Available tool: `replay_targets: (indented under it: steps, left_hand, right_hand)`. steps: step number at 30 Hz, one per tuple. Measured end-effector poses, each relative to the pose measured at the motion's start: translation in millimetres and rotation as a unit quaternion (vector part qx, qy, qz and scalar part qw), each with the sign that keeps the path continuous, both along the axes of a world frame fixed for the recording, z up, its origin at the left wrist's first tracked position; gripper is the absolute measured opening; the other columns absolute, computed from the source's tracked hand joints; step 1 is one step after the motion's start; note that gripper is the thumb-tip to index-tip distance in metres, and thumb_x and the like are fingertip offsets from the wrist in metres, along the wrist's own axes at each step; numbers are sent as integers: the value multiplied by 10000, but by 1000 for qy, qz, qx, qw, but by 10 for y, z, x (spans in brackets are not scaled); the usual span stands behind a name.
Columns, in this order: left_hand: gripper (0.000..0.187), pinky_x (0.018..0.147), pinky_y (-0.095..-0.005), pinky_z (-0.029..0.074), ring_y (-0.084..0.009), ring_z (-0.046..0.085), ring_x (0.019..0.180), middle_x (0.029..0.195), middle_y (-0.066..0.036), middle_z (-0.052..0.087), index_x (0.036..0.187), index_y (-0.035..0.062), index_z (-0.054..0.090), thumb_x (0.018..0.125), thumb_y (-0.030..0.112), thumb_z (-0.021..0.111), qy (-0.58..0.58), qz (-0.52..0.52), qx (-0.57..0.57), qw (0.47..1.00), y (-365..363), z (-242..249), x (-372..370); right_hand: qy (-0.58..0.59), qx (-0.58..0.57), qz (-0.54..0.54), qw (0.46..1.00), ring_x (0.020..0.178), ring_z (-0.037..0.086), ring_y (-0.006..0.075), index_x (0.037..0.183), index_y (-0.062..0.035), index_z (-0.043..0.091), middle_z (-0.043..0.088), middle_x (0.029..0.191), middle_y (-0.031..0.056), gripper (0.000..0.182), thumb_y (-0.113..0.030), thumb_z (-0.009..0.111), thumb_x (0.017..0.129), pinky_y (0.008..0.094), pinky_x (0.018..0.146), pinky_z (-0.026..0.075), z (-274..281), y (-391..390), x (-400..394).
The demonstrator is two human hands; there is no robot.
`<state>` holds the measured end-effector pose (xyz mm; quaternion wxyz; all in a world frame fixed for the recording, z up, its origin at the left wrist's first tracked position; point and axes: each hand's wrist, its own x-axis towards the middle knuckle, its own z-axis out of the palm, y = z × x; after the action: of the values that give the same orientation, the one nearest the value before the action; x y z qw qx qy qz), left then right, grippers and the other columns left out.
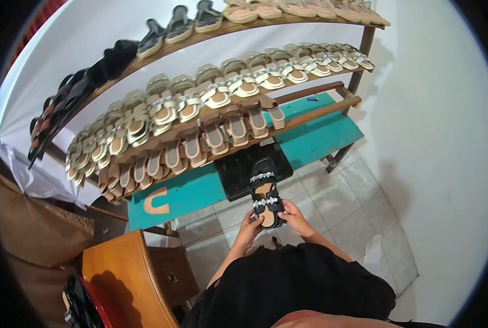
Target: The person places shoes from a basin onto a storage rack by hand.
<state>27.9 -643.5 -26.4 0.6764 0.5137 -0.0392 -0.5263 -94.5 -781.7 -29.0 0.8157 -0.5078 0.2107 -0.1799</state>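
While left hand [249, 227] grips black sandals [264, 205] (jewelled), right [294, 218] too.

From here I see a teal counter [200, 189], black sandals [264, 206] with silvery sparkling bands (tan insoles, I notice), and a grey tiled floor [331, 199].

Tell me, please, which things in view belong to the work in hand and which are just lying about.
Work in hand, judging by the grip:
- black jewelled footwear, held in left hand and right hand

Lying about, seemingly:
- tan U-shaped piece on the teal bench
- small blue item
- brown sandals on the rack
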Motion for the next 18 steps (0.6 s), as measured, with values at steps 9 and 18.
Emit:
replay_targets:
  steps: [9, 18]
  left_hand:
    - [468, 840, -288, 458, -130, 558, 941, 1016, -26, 556, 1277, 53, 384, 858, 112, 584, -40, -125, -85, 988, -1727, -22, 470]
    - [289, 832, -428, 408, -191, 502, 1034, 1084, -6, 530, 1113, 131, 478, 854, 193, 591, 17, -143, -8, 990, -3267, 87, 1020]
  right_hand:
    - [2, 30, -75, 997, 1014, 552, 144, 1352, -28, 317, 542, 1178, 69, 540, 61, 452, 837, 257, 781, 479, 204, -1565, 112]
    - [4, 20, -80, 997, 1045, 549, 171, 1332, -41, 367, 539, 1189, 65, 482, 25, 438, 860, 312, 826, 487, 247, -3025, 737]
